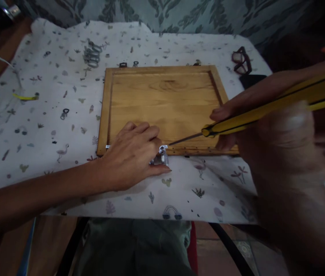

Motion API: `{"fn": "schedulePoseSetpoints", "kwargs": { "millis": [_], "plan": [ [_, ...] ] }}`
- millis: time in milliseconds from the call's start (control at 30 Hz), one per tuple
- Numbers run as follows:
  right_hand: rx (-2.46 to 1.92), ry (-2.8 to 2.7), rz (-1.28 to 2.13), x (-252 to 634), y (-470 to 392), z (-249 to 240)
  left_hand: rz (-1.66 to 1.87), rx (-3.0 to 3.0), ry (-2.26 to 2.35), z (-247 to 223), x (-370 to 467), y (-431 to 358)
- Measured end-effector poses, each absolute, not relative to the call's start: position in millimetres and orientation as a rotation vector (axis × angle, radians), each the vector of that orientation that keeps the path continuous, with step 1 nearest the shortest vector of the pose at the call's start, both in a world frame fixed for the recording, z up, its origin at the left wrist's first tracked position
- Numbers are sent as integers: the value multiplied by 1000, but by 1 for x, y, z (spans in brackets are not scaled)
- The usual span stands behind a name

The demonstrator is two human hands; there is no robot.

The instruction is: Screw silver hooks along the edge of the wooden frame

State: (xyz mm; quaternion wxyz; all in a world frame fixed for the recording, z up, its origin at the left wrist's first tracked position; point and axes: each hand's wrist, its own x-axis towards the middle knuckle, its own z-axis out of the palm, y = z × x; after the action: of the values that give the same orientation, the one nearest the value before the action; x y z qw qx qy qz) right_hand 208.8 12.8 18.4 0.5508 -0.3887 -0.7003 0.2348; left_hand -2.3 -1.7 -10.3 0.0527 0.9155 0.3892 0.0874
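Note:
A framed wooden panel (165,99) lies flat on the patterned tablecloth. At its near edge is a small silver metal fitting (163,150), with another bit of metal showing at the panel's near left corner. My left hand (133,157) is closed on the fitting, fingers on the wood and thumb below the edge. My right hand (289,142) is wrapped round the yellow and black handle of a screwdriver (237,117). The screwdriver's thin shaft points left, its tip at the right side of the fitting. Whether a screw sits under the tip is too small to tell.
Several grey metal pieces (91,55) lie beyond the panel at the left, and brown-framed glasses (241,61) at the back right. A yellow strip (25,97) is at the left. Another person's arm (4,61) reaches in at the upper left.

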Motion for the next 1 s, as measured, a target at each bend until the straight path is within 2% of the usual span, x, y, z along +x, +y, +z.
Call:
{"fn": "schedulePoseSetpoints", "kwargs": {
  "millis": [233,433,833,1000],
  "plan": [
    [-834,-1718,621,202,11,10,278,2804,1175,-10,-2,-2],
    [-816,-1722,497,199,11,11,267,2790,1169,-10,-3,-2],
    [-866,-1696,601,204,10,9,282,2792,1193,-12,-2,-2],
    [-800,-1724,515,202,13,6,251,2792,1199,-11,-2,-2]
  ]
}}
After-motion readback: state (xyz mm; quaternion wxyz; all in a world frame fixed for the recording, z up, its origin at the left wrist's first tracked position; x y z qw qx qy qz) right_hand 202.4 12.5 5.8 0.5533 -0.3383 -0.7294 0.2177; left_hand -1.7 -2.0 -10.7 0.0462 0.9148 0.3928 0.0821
